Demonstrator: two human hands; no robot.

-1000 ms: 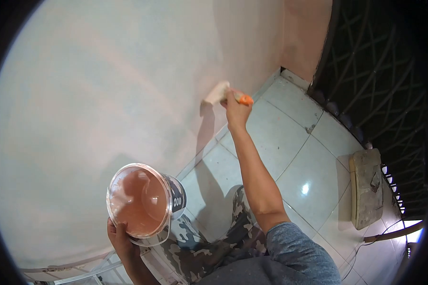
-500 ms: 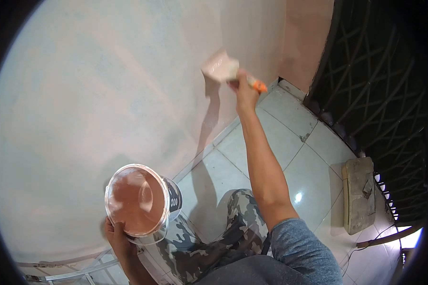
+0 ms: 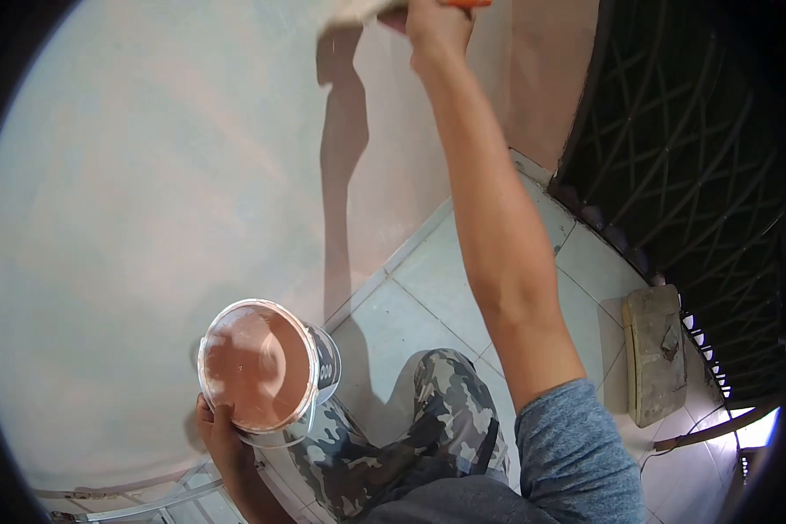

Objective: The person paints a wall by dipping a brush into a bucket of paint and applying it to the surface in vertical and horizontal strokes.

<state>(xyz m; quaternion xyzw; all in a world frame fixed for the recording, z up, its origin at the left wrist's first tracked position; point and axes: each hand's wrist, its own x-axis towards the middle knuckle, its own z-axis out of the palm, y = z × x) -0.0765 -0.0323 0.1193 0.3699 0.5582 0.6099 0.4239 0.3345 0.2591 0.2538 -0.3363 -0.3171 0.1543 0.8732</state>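
My left hand (image 3: 223, 432) grips the near rim of a round bucket (image 3: 325, 365), thumb over the edge. Pinkish-brown paint (image 3: 258, 371) lies inside the bucket. At the top edge of the view, my right hand (image 3: 441, 24) holds a wide paintbrush (image 3: 358, 12) by its handle, which has an orange end (image 3: 467, 3). The pale bristles are at the wall (image 3: 192, 175), partly cut off by the frame; whether they touch it is hard to tell. The wall shows uneven pale pink and whitish patches, with the arm's long shadow on it.
Light tiles (image 3: 415, 288) cover the floor beside the wall. A dark lattice gate (image 3: 681, 166) runs along the right, with a worn, block-like object (image 3: 657, 356) near it. Camouflage trousers (image 3: 450, 402) show below. A metal frame (image 3: 175, 499) lies at the lower left.
My right hand and the brush have moved up along the wall, to the top edge of the view. The arm is stretched farther out. The bucket and my left hand have barely shifted.
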